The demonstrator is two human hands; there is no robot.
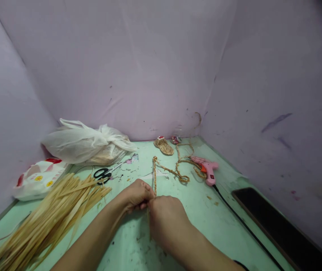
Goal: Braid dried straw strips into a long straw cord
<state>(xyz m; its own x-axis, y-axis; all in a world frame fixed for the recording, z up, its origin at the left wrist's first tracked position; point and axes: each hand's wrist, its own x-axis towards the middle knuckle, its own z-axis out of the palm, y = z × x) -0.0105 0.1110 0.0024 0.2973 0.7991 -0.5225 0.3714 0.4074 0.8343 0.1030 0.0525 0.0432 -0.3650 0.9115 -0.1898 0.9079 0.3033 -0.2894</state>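
Observation:
A thin braided straw cord (154,175) runs down the middle of the green table to my hands, then bends at its far end toward a coiled part on the right. My left hand (139,194) pinches the cord's near end from the left. Right beside it, my right hand (168,216) is closed at the same spot, with a loose strand hanging below it. The two hands touch or nearly touch, and their fingertips are partly hidden. A bundle of flat straw strips (50,214) lies left of my left forearm.
Black-handled scissors (103,175), a white plastic bag (87,145) and a tissue pack (40,178) lie at the left. Behind are a small woven piece (164,146) and a decorated item (176,139). At right are a pink glue gun (211,172) with a cord and a dark phone-like slab (276,226).

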